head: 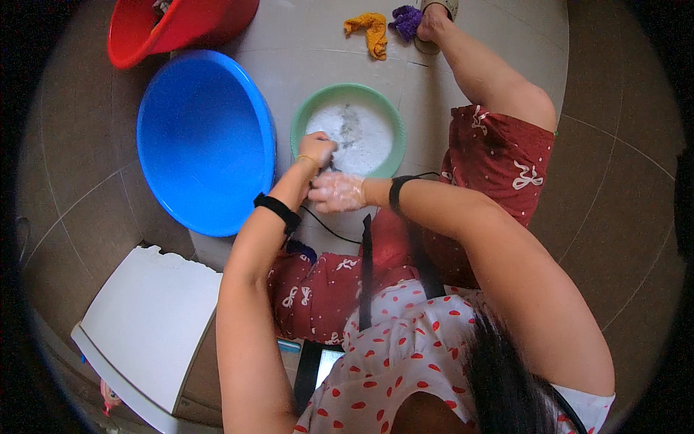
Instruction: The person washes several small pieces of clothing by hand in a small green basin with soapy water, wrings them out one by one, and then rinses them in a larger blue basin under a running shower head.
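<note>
A round green basin (402,146) on the floor before me holds water covered in white suds (374,133), with a greyish patch in the middle. My left hand (317,149) is curled into a fist over the basin's near-left rim. Against its underside shows a bit of dark wet material (329,167), apparently cloth, mostly hidden by the hands. My right hand (338,192), coated in lather, lies back-up just below the left one, at the near rim. Its fingertips are tucked under my left wrist, so whether they grip anything is hidden.
Left of the green basin is a large blue tub (203,146); a red tub (184,32) stands beyond it. An orange cloth (374,32) and a purple cloth (406,23) lie near my right foot. A black cable (331,230) crosses the floor. A white panel (152,320) is at lower left.
</note>
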Demonstrator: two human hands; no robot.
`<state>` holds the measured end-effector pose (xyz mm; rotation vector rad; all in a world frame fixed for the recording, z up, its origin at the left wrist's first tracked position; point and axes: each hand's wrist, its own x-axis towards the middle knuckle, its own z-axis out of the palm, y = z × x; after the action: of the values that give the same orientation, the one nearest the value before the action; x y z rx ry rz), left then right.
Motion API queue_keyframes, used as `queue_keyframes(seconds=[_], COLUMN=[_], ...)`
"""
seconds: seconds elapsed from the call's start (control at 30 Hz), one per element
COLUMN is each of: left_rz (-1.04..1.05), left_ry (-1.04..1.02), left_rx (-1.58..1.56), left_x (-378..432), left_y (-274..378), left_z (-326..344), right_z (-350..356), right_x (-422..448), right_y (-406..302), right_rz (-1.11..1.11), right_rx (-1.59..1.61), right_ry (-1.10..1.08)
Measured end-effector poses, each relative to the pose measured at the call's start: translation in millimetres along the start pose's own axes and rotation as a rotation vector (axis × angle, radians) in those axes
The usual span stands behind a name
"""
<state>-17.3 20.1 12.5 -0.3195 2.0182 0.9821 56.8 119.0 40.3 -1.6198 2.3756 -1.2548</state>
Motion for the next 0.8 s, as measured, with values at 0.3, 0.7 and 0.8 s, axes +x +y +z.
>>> queue_keyframes(seconds=[0.3, 0.7, 0.8], left_rz=[-0.335, -0.102, -0.053], left_ry=[0.226, 0.326, 0.384], left_rx=[-0.888, -1.107, -1.078], left_x=[-7.4, -51.5, -61.9], left_y=[-41.4, -39.4, -25.9], left_z=[-65.0, -84.1, -94.6], right_z=[-3.4, 26.1, 26.2], right_x=[-48.9, -156.9, -140.6], right_y=[73.8, 102.4, 96.0], right_rz=[1.322, 2.035, 1.719], right_rx=[-0.156, 0.471, 0.077], right_ry=[0.487, 0.241, -0.239])
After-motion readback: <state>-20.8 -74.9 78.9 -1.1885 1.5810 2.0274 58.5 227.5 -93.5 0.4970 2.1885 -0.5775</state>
